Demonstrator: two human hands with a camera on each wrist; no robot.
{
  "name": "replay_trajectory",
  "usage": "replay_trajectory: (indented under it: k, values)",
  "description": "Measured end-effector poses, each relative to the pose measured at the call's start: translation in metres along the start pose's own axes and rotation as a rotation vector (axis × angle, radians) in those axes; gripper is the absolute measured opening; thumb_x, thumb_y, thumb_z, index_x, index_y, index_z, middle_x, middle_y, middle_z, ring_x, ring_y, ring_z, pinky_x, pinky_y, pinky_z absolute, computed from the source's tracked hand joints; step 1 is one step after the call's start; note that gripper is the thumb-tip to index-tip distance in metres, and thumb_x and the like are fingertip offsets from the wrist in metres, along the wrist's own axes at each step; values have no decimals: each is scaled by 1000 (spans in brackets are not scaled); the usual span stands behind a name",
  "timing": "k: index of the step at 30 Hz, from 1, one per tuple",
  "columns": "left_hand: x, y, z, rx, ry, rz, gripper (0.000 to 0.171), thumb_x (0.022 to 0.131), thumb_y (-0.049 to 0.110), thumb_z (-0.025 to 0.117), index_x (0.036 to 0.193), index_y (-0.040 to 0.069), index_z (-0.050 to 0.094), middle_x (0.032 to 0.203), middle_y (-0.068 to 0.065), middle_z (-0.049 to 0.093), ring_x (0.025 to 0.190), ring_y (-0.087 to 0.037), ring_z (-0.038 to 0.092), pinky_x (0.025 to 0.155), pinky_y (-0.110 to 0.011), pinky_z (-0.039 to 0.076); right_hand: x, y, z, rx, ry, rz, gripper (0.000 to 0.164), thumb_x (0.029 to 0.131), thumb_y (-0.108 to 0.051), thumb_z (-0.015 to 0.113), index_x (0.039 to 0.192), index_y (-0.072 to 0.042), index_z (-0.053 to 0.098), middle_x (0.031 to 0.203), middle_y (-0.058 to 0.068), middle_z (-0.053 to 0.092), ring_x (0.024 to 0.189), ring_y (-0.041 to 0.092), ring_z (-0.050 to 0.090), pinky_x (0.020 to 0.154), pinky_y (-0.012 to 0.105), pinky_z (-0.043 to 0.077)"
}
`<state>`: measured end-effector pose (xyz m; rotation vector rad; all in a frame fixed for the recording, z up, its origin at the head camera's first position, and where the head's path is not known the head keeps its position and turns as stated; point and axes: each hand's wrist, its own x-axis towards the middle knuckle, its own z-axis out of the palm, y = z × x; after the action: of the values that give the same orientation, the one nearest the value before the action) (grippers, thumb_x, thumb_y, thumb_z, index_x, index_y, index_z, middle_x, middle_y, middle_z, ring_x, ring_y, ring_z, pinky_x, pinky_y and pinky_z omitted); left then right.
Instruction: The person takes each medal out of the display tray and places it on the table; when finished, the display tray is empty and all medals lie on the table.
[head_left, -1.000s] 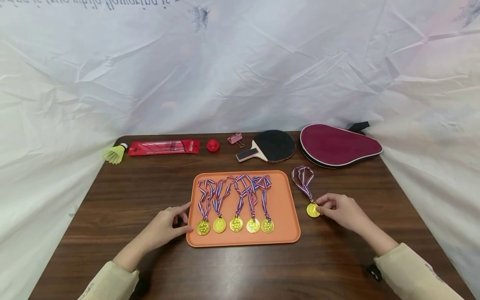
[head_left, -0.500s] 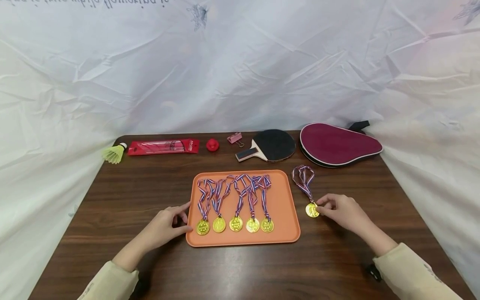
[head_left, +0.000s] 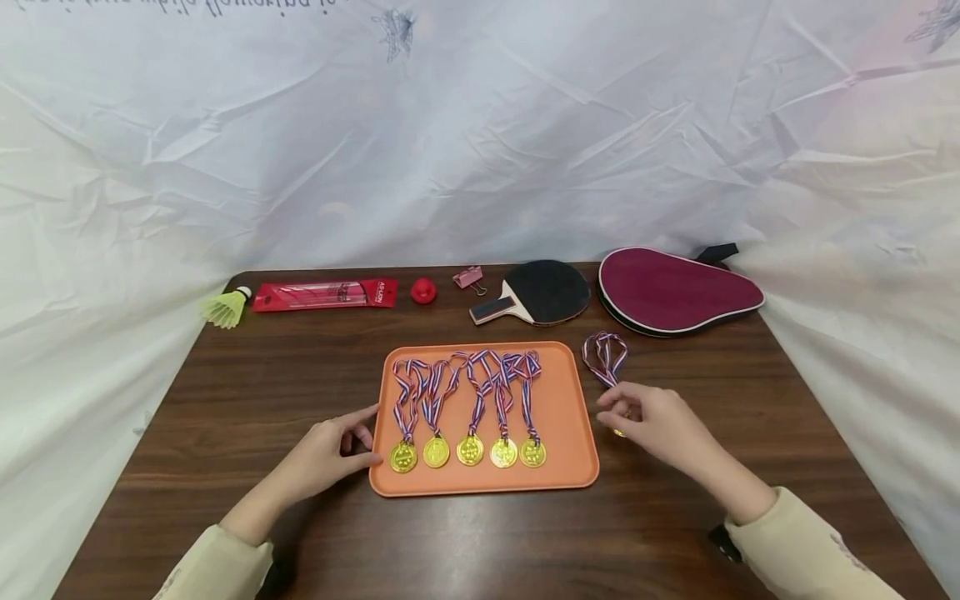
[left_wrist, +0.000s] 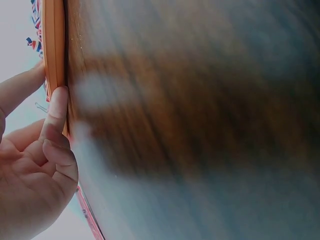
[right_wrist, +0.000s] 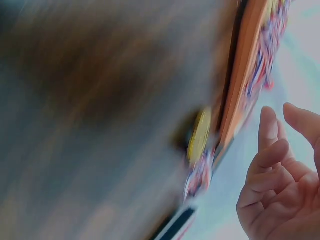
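An orange tray [head_left: 566, 425] carries several gold medals [head_left: 470, 451] in a row, their striped ribbons stretched toward the far side. My left hand [head_left: 322, 458] touches the tray's left edge with thumb and forefinger set apart along it; the left wrist view has these fingers against the orange wall [left_wrist: 54, 45]. Right of the tray, another medal [right_wrist: 200, 134] lies on the table, its striped ribbon [head_left: 603, 358] looped away from me. My right hand [head_left: 663, 425] hovers over that medal and mostly covers it in the head view. Its thumb and forefinger are apart, holding nothing.
Along the table's back edge lie a shuttlecock [head_left: 225, 309], a red packet [head_left: 322, 295], a small red object [head_left: 423, 291], a pink binder clip [head_left: 468, 277], a table tennis bat [head_left: 547, 292] and a maroon bat case [head_left: 678, 290]. White cloth [head_left: 480, 150] hangs behind.
The right hand has left the edge of the loose medal and moved left, now over it. That medal shifted slightly left earlier. The left hand stays at the tray's edge.
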<state>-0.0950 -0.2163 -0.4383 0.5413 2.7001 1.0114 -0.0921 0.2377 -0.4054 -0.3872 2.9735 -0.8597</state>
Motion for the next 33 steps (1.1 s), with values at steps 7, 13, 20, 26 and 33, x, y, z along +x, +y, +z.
replay_trajectory:
  k: [7,13,20,26,33]
  values:
    - [3,-1,2,15,5,-36,64,74,27,74,129,8,48,76,7,55,57,-9,42,48,-23,34,-3,-31,33,48,-73,-61,15,75,-33,71,85,-26,64,67,-19,54,55,2,47,52,22,38]
    - [3,-3,2,28,-3,-34,65,74,27,74,129,7,47,76,7,55,58,-10,42,49,-23,34,3,-39,49,44,-115,-77,18,72,-33,73,83,-24,64,66,-19,53,59,-1,49,55,21,41]
    - [2,-3,2,24,-5,-32,65,74,26,73,130,6,47,77,7,55,58,-10,42,49,-23,34,10,-42,54,47,-165,-26,25,68,-40,75,83,-25,64,63,-17,53,58,0,49,54,22,41]
    - [3,-3,2,21,-9,-22,65,74,25,73,130,6,46,77,7,55,58,-9,42,49,-23,34,13,-46,59,27,-197,32,35,63,-49,75,85,-25,62,59,-14,51,52,3,47,48,24,38]
    - [2,-4,2,32,-4,-10,66,73,25,74,130,5,46,77,7,54,60,-11,43,50,-23,35,13,-54,66,-16,-182,60,41,60,-52,75,84,-23,60,58,-12,49,49,5,45,46,26,35]
